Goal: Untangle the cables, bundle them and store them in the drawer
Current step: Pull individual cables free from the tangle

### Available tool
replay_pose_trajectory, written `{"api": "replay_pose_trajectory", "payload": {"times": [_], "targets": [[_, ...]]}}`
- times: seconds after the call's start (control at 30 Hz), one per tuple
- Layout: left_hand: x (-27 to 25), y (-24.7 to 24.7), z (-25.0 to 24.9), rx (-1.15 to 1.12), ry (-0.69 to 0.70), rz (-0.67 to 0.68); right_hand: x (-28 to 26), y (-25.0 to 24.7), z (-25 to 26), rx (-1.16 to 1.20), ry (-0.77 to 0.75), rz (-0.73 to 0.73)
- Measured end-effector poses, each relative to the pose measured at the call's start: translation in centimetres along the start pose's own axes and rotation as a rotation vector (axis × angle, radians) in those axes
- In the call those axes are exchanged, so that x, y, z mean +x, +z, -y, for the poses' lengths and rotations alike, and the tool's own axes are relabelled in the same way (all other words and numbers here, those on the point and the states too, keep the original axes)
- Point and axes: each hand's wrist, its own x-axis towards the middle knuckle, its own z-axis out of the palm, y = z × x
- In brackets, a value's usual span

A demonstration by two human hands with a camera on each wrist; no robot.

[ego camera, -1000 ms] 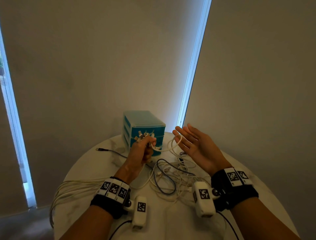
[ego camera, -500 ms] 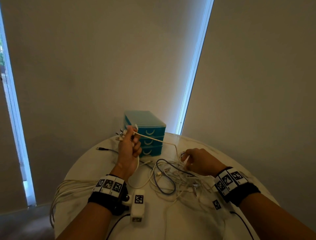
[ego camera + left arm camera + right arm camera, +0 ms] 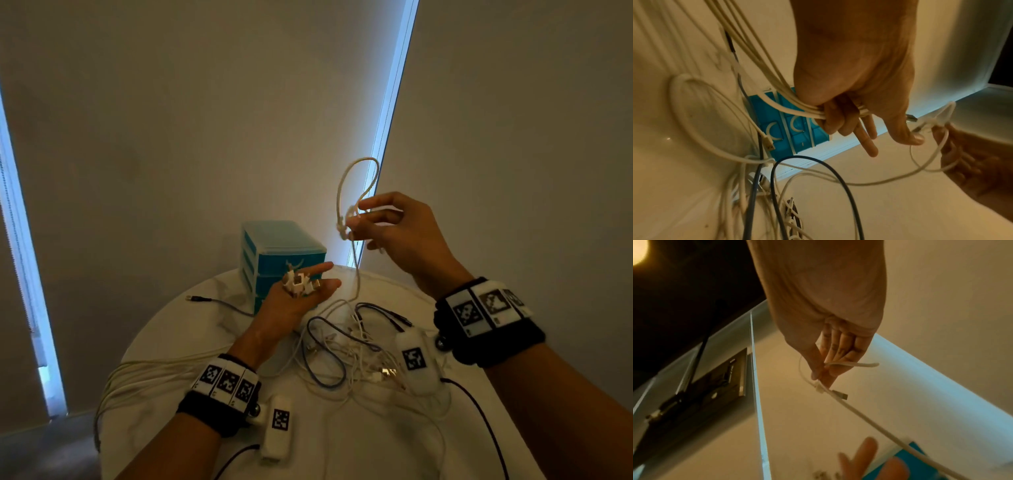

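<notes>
Above the drawer unit [image 3: 281,253], right hand [image 3: 400,236] now pinches a white cable [image 3: 356,274] lifted from the tangle [image 3: 346,346], apparently freeing it, while left hand [image 3: 291,305] grips the gathered cable bundle [image 3: 777,91].

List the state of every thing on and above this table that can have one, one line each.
Left hand: holds a bunch of white cables, plug ends sticking up, forefinger straight.
Right hand: raised, pinches one white cable near its plug, loop above.
Blue drawer unit: all visible drawers closed.
Cable pile: tangled on the round table, loose.
Grey cable: lying apart, unplugged.
</notes>
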Motion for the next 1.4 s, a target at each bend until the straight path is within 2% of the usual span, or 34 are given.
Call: {"api": "replay_pose_trajectory", "payload": {"times": [0.07, 0.17, 0.23, 0.3, 0.37, 0.43, 0.53, 0.6, 0.67, 0.77, 0.87, 1.0, 1.2, 1.4], "targets": [[0.0, 0.0, 0.2, 0.029, 0.021, 0.060, 0.0, 0.9, 0.4, 0.081, 0.007, 0.024], [-0.5, 0.2, 0.1, 0.099, 0.033, 0.115, -0.1, 2.0, -0.5, 0.164, 0.020, -0.021], [-0.6, 0.1, 0.0, 0.120, 0.066, 0.087, -0.3, 2.3, -1.8, 0.258, 0.070, -0.054], [-0.5, -0.1, -0.2, 0.083, 0.112, -0.002, -0.7, 2.4, -3.5, 0.292, 0.096, -0.093], [-0.2, -0.6, -0.3, 0.012, 0.124, -0.129, -1.3, 2.5, -5.5, 0.198, 0.091, -0.105], [0.0, -1.1, -0.4, -0.050, 0.129, -0.244, -2.3, 2.9, -7.7, 0.026, 0.111, -0.029], [0.4, -1.4, 0.0, -0.096, 0.120, -0.313, -3.8, 4.2, -10.8, -0.189, 0.186, 0.202], [0.4, -1.6, 0.1, -0.091, 0.128, -0.334, -3.9, 4.7, -12.1, -0.330, 0.138, 0.241], [0.2, -1.6, -0.3, -0.085, 0.117, -0.332, -3.5, 4.5, -11.9, -0.371, 0.095, 0.154], [0.2, -1.5, -1.0, -0.109, 0.075, -0.272, -2.4, 3.6, -10.1, -0.358, -0.016, -0.055], [0.3, -1.2, -0.7, -0.088, 0.034, -0.154, -0.8, 2.4, -7.4, -0.296, -0.140, -0.229], [0.4, -0.8, 0.6, -0.032, 0.031, -0.008, 1.3, 0.7, -3.6, -0.192, -0.285, -0.375], [0.4, -0.8, 0.9, -0.013, 0.014, -0.104, 2.1, -1.1, -0.4, -0.099, -0.360, -0.497], [0.5, -0.5, 1.5, -0.008, 0.004, -0.131, 0.7, -1.7, -0.9, -0.133, -0.341, -0.485]]}}
